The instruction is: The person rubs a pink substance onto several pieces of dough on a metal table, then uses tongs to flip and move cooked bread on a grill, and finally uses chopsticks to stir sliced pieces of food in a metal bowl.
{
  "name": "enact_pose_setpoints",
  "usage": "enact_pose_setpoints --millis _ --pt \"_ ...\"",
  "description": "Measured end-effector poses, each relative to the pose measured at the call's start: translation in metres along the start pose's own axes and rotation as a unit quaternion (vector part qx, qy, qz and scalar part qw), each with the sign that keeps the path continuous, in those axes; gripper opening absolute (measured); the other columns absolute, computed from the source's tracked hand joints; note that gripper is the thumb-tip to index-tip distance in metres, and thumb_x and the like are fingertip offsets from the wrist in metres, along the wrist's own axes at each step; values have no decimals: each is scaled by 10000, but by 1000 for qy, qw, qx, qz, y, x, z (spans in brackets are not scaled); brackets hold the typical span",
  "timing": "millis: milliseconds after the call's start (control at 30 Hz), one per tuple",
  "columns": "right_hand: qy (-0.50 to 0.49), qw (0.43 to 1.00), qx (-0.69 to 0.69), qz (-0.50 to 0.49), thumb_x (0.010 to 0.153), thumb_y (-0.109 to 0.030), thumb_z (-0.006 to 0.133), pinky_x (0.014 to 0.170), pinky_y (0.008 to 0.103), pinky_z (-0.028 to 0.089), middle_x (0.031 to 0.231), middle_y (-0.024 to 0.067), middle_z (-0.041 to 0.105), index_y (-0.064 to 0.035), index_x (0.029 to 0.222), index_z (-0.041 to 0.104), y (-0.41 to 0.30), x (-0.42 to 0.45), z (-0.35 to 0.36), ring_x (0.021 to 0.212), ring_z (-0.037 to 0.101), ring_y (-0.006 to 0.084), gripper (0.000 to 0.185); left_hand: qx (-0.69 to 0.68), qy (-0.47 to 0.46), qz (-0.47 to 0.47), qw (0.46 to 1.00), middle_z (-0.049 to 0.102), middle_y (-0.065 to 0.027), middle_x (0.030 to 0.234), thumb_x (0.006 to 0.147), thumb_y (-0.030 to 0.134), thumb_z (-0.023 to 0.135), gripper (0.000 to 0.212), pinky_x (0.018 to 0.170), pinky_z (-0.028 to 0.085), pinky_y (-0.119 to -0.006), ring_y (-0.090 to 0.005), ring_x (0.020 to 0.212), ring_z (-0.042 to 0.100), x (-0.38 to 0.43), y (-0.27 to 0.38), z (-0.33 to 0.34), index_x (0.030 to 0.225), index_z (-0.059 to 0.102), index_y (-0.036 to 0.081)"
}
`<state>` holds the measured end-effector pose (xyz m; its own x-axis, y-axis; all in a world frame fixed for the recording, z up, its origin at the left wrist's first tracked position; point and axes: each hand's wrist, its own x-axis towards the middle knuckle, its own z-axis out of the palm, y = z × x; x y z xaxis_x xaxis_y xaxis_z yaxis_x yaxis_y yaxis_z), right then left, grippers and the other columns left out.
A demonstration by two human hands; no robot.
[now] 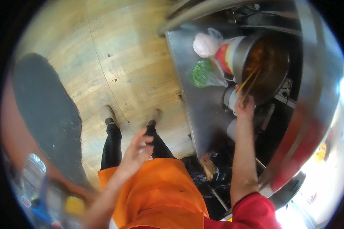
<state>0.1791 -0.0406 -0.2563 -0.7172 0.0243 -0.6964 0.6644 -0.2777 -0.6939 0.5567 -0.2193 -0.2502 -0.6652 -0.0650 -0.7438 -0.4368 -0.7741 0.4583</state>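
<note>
My right hand [244,106] grips a pair of long wooden chopsticks [248,81]. Their tips reach into a large metal pot [240,55] holding reddish-brown food [261,54], whose kind is too blurred to tell. Under and beside that hand stands a white container [232,97] with a dark handle or cord, partly hidden. My left hand [139,151] hangs in front of the orange apron [160,189], fingers apart and nothing in it. Left of the pot, a clear plastic bag of greens [203,73] lies close to a pale pink plastic bag [205,45].
A steel counter [186,94] runs along my right, its edge facing the wood-look floor [132,57]. Below it, near my legs, are black plastic bags [195,171] and a cardboard box [208,167]. A dark grey slab-like surface [51,114] and several bottles stand at left.
</note>
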Motion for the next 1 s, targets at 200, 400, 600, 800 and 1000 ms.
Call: enact_pose_setpoints --millis 200,400,600,800,1000 --pt "-7 994 96 -49 867 -110 327 304 179 249 1220 233 476 66 1174 433 -52 138 -24 464 474 117 369 17 85 -77 993 489 -107 1133 824 54 502 558 779 448 -270 -166 921 524 -52 -66 -29 1339 287 85" --pt "76 970 194 128 820 -115 479 332 166 242 1211 195 483 11 1258 375 -63 98 47 585 536 102 468 3 157 -115 981 501 -98 1115 827 34 495 511 749 462 -252 -161 911 536 -65 -70 -15 1310 332 76" --pt "63 955 268 110 865 -244 484 392 184 404 1150 216 489 27 1211 391 -50 97 46 770 601 183 449 -44 157 -98 982 528 -94 1067 824 29 496 478 714 474 -256 -175 888 562 -57 -59 -11 1281 359 53" --pt "-96 976 195 -29 878 -281 504 531 212 534 935 122 608 -2 998 546 33 43 30 841 615 179 307 -59 191 -74 977 531 -99 1062 833 70 499 473 700 476 -261 -170 882 555 -78 -42 -13 1283 355 48" --pt "-88 959 -34 266 848 -255 562 532 215 453 934 49 631 -107 1077 530 182 -155 36 742 599 116 275 -24 197 -54 979 527 -123 1085 850 146 504 479 695 479 -286 -167 870 540 -112 -1 3 1288 346 34"
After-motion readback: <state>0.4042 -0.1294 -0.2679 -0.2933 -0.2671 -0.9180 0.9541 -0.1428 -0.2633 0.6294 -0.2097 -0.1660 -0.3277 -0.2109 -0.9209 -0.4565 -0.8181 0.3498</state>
